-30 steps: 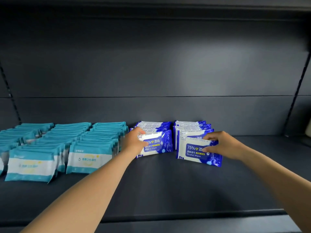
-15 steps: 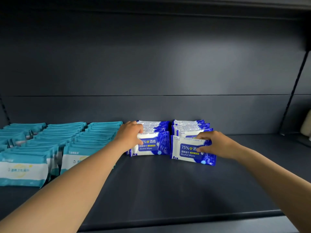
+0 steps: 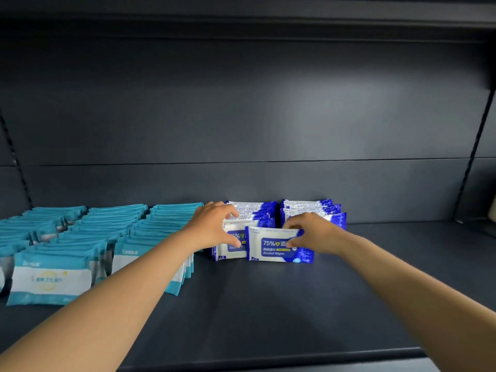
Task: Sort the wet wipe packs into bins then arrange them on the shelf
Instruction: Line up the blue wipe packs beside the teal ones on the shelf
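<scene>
One alcohol wipes pack point(image 3: 273, 248) upright, long axis sideways, right hand point(image 3: 315, 233) pinching

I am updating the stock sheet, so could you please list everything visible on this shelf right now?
Teal wipe packs: several rows, exact count unclear, teal and white, left part of the shelf.
Blue alcohol wipe packs: two rows, blue and white, centre, right of the teal ones.
Front blue pack: one, ahead of both blue rows, overlapping the left row's front.
Shelf: one, dark grey, with back panel.
Left hand: one, fingers curled round the left blue row's front.
Right hand: one, pinches the front blue pack.
</scene>
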A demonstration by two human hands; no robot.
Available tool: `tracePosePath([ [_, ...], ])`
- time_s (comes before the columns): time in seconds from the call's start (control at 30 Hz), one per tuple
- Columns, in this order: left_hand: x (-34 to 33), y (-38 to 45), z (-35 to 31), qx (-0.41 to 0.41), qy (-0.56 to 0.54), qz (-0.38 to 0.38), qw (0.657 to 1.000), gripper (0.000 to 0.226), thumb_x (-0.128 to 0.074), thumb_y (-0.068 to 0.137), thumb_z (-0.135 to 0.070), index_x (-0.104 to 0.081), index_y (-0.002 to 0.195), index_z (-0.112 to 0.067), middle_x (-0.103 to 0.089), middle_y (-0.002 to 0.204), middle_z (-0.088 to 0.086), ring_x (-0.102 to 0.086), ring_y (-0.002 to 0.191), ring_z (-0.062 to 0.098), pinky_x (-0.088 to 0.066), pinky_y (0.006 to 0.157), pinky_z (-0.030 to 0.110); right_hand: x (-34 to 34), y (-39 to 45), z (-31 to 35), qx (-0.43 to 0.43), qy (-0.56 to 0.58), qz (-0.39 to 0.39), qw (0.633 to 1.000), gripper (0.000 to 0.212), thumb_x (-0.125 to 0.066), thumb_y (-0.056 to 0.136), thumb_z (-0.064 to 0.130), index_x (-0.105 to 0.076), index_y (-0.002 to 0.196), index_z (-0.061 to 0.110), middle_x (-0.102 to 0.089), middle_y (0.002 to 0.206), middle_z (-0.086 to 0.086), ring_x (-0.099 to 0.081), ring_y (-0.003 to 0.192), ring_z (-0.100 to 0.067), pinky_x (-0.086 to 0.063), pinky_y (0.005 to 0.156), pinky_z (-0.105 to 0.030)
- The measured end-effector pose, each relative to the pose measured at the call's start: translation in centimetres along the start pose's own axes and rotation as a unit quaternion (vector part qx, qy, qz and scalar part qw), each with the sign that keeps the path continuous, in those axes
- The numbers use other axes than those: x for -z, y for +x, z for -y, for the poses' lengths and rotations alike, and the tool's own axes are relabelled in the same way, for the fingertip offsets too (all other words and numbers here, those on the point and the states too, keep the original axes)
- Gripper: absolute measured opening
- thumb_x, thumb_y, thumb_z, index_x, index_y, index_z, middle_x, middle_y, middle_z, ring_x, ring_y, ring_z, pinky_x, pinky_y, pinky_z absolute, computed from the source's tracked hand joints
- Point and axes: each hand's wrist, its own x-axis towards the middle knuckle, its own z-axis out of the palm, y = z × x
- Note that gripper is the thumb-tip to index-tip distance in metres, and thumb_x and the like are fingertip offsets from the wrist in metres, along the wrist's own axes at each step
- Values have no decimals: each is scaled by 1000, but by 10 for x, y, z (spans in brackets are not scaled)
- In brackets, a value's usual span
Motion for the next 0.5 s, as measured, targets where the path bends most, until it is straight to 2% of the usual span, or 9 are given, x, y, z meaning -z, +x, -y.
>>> tracePosePath([
  [0.13, -9, 0, -3, -20, 24, 18, 999, 54, -82, 63, -42, -57, 108, -25, -52, 108, -11, -45, 107, 14, -35, 89, 27, -21, 26, 31, 11, -41, -38, 998, 25, -71, 81, 28, -66, 105, 22, -63, 96, -3, -54, 92, -20, -39, 73, -27],
  [0.23, -13, 3, -3, -5, 73, 26, 997, 54, -79, 67, -43, -55, 109, -22, -51, 115, -7, -43, 109, 16, -33, 89, 27, -30, 37, 40, 23, -110, -90, 990, 44, -70, 80, 37, -58, 120, 22, -57, 117, -2, -44, 115, -18, -40, 88, -29],
  [0.3, -15, 5, -1, -1, 113, 20, 993, 55, -77, 69, -45, -53, 113, -22, -49, 119, -5, -41, 112, 16, -32, 91, 28, -34, 39, 40, 34, -131, -111, 985, 53, -71, 78, 39, -53, 124, 21, -51, 123, 0, -39, 119, -18, -38, 94, -30],
  [0.4, -16, 9, 3, 9, 148, 22, 989, 57, -75, 70, -47, -51, 116, -23, -46, 120, -4, -39, 115, 17, -31, 96, 31, -42, 39, 35, 47, -140, -90, 985, 65, -70, 79, 42, -43, 134, 22, -43, 134, 1, -39, 123, -19, -36, 100, -32],
  [0.5, -18, 13, 5, 15, 164, 16, 986, 57, -75, 70, -47, -49, 114, -23, -45, 118, -4, -38, 115, 17, -30, 96, 32, -48, 42, 32, 53, -134, -81, 986, 65, -66, 84, 39, -37, 140, 23, -38, 140, 1, -41, 126, -21, -37, 102, -33],
])
